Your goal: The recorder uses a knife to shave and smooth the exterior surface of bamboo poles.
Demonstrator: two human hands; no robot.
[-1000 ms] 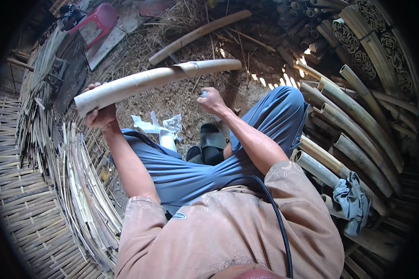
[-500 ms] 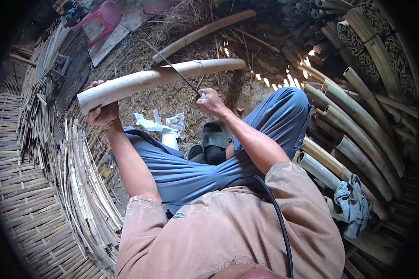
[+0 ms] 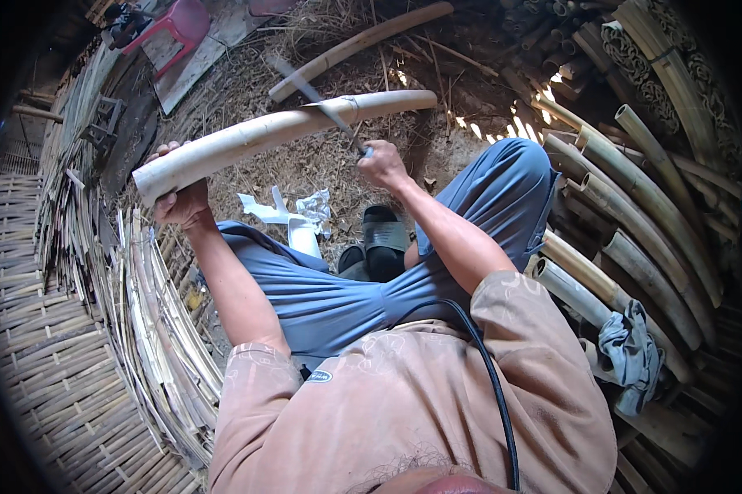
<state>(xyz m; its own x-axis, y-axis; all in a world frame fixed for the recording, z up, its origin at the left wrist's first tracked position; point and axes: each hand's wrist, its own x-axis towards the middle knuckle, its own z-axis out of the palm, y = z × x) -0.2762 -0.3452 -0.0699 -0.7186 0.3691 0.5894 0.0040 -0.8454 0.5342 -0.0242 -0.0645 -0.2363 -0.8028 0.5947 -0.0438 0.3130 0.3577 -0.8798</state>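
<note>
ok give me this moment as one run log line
left hand: holds pole near end | right hand: holds knife | knife: motion-blurred, crosses pole in view, contact unclear | second pole: lies farther off

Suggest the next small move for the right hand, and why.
I'd probably set the blade lightly against the pole: the right hand already holds it crosswise over the pole, and the left hand grips the pole's left end, which should help steady it. The blade is blurred, so I can't tell whether they touch.
</note>
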